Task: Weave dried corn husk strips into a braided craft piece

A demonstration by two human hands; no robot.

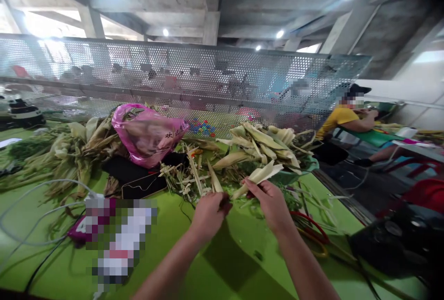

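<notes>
Pale dried leaves that look like corn husks lie about my hands. My right hand (267,198) pinches one corn husk (265,173), its wide end tilted up to the right and its narrow end pointing at my left hand. Fingers curled, my left hand (210,210) is closed just beside that narrow end. A narrow husk strip (214,179) rises from the left fingertips, which are partly hidden. Behind my right hand, a pile of husks (263,143) fills a green basket (314,165).
A pink plastic bag (149,133) stands at left centre beside a large husk heap (79,147). Nearer are a dark phone-like slab (144,185), a purple power strip (81,230) with cables and a blurred-out item (126,240). A perforated metal screen (208,73) backs the green table (180,267). Another person (350,117) sits at right.
</notes>
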